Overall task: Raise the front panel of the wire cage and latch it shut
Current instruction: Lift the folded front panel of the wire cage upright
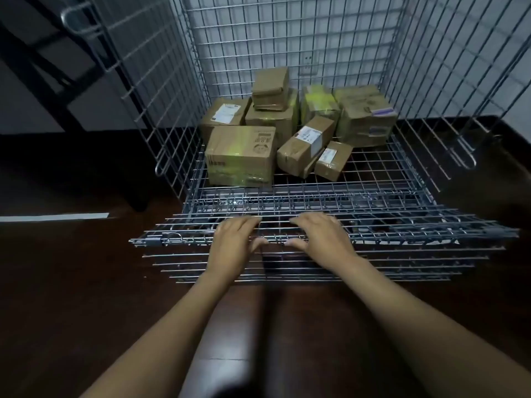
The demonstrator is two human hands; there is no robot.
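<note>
Cage (287, 38): top and upper side walls cut off by frame edge. Panel (316, 234): wires motion-blurred; latch parts indistinct. Left hand (234, 242), right hand (321, 235): fingertips hidden among wires. Boxes (241, 156): label print too small to read.

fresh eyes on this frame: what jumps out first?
Two bare hands in the lower middle, the left hand and the right hand, laid side by side with fingers curled over the wires of the folded-down front panel. Behind it, a heap of taped cardboard boxes sits at the back of the wire cage, one small box perched on top. The cage's front is open.
</note>
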